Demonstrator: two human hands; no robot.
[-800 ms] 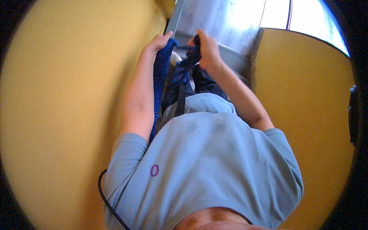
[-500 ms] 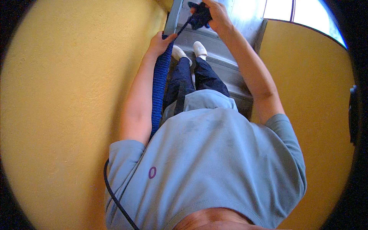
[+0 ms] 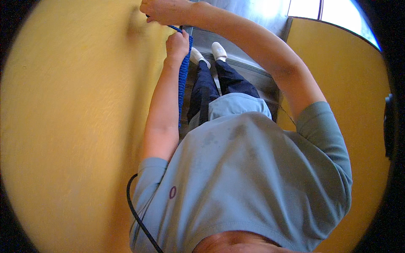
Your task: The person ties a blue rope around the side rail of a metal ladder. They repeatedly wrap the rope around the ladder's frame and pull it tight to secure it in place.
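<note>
A handrail wrapped closely in blue cord (image 3: 183, 84) runs down along my left side. My left hand (image 3: 177, 45) is closed around its upper wrapped end. From there a short taut strand of blue cord (image 3: 174, 28) leads up and left to my right hand (image 3: 164, 10), which reaches across above the left one, close to the yellow wall. The fingers of my right hand are closed on the cord. Of the dark bundle in it, only a sliver shows; the hand hides the rest.
Grey stair treads (image 3: 244, 48) lie underfoot, where my white shoes (image 3: 219, 50) stand. A yellow wall (image 3: 84, 105) rises close on the left, another yellow wall (image 3: 337, 92) on the right. A bright window (image 3: 346, 17) is at the upper right. A black cable (image 3: 137, 215) hangs by my left sleeve.
My right hand has swung left with the cord bundle, from right of the rail over to the wall side. My left hand has closed more fully on the wrapped rail.
</note>
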